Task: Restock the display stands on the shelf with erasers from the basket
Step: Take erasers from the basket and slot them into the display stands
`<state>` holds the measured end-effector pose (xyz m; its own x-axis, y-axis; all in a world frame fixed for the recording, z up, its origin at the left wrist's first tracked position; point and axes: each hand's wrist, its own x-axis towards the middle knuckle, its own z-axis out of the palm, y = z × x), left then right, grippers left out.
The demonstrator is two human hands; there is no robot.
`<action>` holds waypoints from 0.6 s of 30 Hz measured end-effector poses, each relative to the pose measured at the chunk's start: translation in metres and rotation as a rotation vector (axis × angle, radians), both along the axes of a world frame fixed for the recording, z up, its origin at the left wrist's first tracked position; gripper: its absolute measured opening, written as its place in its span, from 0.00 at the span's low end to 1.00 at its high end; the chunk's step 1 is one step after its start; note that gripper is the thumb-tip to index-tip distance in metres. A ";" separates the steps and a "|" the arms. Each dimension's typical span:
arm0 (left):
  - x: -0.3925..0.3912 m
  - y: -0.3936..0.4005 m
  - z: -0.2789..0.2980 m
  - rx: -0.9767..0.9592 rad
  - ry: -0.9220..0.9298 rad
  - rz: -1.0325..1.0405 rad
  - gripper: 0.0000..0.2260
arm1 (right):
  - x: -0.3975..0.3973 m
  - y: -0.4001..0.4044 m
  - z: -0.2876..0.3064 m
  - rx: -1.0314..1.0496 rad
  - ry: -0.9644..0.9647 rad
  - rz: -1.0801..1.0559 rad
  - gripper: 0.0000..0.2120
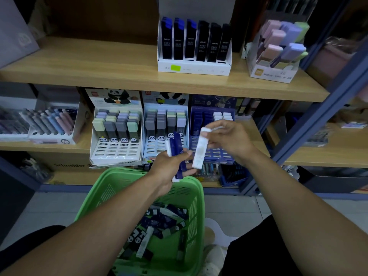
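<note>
The white stand (116, 134) on the left of the middle shelf (258, 134) holds pastel and grey erasers in its upper rows; its lower slots stand vacant. Just beside it, the light-blue stand (165, 124) is filled likewise at the top only. The green basket (137, 188) sits on the floor below, with loose erasers (159, 226) heaped inside.

The left hand (169, 166) is above the basket's far rim, fingers curled round a small bundle of blue erasers (176, 154) with white ends. The right hand (229, 140) pinches the upper end of one white eraser (200, 149), which hangs nearly upright in front of the dark-blue stand (211, 132). That stand shows blue and white pieces in its upper rows and open slots lower down.

Risks, as judged from this position:
- The white eraser is held at one end only; a swing or a knock on the stand edge could drop it to the floor.
- The bundle is fanned; one piece could slide out, probably into the basket.
- The stands look light; pushing a piece in hard could shift or tip one.
- Colours could be put in the wrong column.
</note>
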<state>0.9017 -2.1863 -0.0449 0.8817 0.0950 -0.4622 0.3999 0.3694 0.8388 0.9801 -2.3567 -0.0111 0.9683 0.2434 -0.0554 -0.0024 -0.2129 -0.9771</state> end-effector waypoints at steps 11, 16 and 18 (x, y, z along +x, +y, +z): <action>0.002 0.000 0.002 -0.128 0.102 -0.089 0.04 | 0.039 -0.048 -0.020 -0.332 -0.370 -0.383 0.07; 0.002 -0.002 -0.001 -0.123 0.084 -0.107 0.03 | 0.044 -0.051 -0.026 -0.372 -0.389 -0.330 0.06; 0.003 -0.002 -0.001 -0.123 0.084 -0.107 0.03 | 0.046 -0.053 -0.026 -0.383 -0.382 -0.305 0.05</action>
